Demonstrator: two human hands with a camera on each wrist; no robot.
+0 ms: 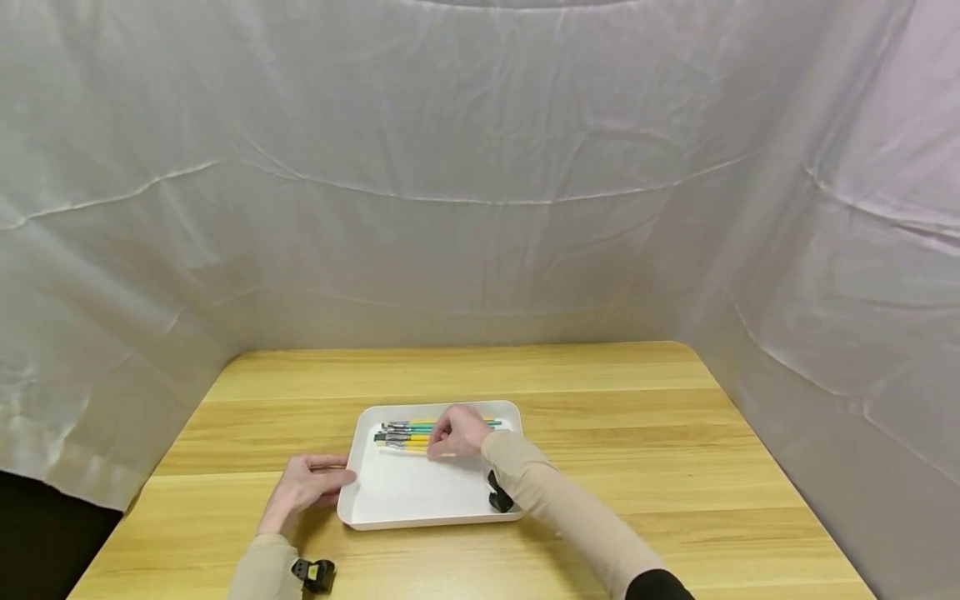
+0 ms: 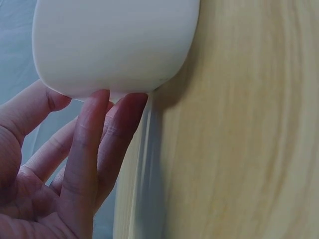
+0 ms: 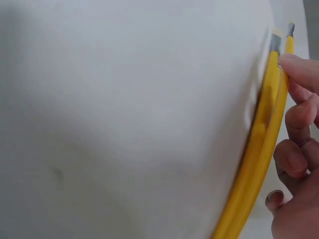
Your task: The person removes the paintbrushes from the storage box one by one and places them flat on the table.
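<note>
Right grip: the right hand (image 1: pixel 459 432) sits on the bunch of thin paint brushes with yellow and green handles (image 1: pixel 408 435). Its fingers (image 3: pixel 299 117) curl over the yellow handles and seem to press or pinch them; how tight the hold is cannot be told.

Left grip: the left hand (image 1: pixel 306 486) rests on the light wooden bench (image 1: pixel 637 433). Its fingers (image 2: pixel 107 129) are nearly straight and touch the outside wall of the shallow white plastic tray with round corners (image 1: pixel 420 504). It holds nothing.

Where the brushes are: they lie flat in the tray, under the right grip, along the tray's far edge. The tray is just beside the left grip.

How the brushes handle: they look light, thin and stiff. The smooth handles may roll or slide on the slick tray floor. The hairy ends look soft and could bend, so they should not be squeezed.

Where to hold: on the middle of the coloured handles, just where the right grip is now.

Which way they point: the brushes lie side by side, long way going left to right across the tray. The silver metal bands and brush ends point out past the fingertips of the right grip, toward the left grip. The handle ends lie under the right palm.
</note>
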